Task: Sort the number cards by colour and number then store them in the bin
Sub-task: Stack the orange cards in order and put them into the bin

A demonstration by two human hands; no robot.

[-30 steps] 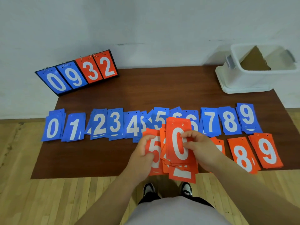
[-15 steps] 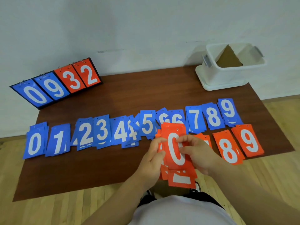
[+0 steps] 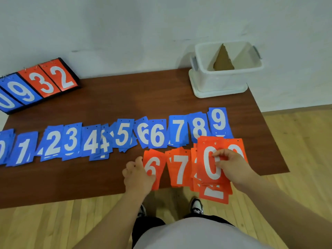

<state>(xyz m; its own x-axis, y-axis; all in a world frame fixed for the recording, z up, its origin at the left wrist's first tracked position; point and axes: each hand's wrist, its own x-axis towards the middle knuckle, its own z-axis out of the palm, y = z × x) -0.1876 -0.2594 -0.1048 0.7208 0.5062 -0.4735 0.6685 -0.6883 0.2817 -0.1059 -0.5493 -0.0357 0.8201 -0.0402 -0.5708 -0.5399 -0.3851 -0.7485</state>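
Blue number cards [image 3: 122, 135] lie in a row of small piles from 0 to 9 across the brown table [image 3: 134, 97]. In front of them on the right lie orange piles showing 6 [image 3: 156, 166] and 7 [image 3: 180, 168]. My left hand [image 3: 137, 177] grips the left edge of the orange 6 card. My right hand [image 3: 231, 168] holds a fanned stack of orange cards [image 3: 209, 169] with a 0 on top, over the table's front right. An orange 9 card [image 3: 238, 147] peeks out behind that hand. The white bin [image 3: 224, 81] stands at the far right corner.
A flip scoreboard [image 3: 39, 83] showing 0 9 3 2 leans against the wall at the far left. The bin rests on its lid and holds a brown cardboard divider [image 3: 222, 60]. Wooden floor surrounds the table, and my shoes [image 3: 197, 206] show below its front edge.
My right hand has carried the orange stack to the right, over the orange 8 and part of the 9. The orange 6 and 7 piles are now uncovered, with my left hand on the 6.
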